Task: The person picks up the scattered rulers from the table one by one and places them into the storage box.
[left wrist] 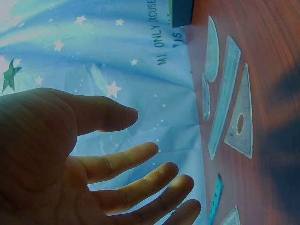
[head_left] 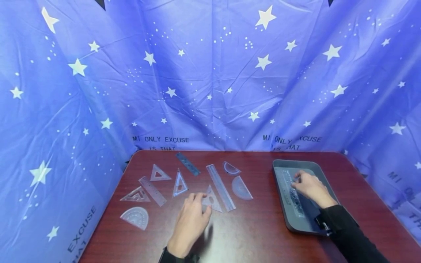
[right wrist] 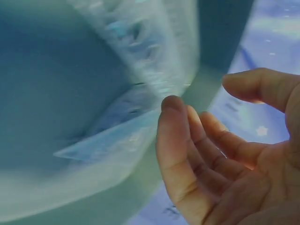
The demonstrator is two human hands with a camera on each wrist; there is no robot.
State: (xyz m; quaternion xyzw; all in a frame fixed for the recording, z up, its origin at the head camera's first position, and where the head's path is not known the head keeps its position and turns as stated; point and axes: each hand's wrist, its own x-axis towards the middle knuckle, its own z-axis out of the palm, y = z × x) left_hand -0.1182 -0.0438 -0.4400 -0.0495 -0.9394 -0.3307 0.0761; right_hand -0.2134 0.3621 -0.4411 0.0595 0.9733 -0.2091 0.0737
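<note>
My right hand (head_left: 310, 186) is over the grey tray (head_left: 325, 175) on the right. In the right wrist view its thumb stands apart from the bent fingers (right wrist: 176, 150), with nothing between them. A clear template ruler with cut-outs (head_left: 297, 204) lies in the tray, and a pointed clear piece (right wrist: 112, 136) shows beside it, blurred. My left hand (head_left: 190, 221) hovers over the table, thumb and fingers spread. Its fingertips overlap a clear set square (head_left: 215, 204) in the head view. Just right of that lies a long clear ruler (head_left: 221, 188).
Two protractors (head_left: 241, 188) lie between the long ruler and the tray. On the left are several set squares (head_left: 180, 184), a short clear ruler (head_left: 152, 190), a bluish ruler (head_left: 188, 164) and another protractor (head_left: 136, 217). A starry blue curtain (head_left: 210, 73) hangs behind the table.
</note>
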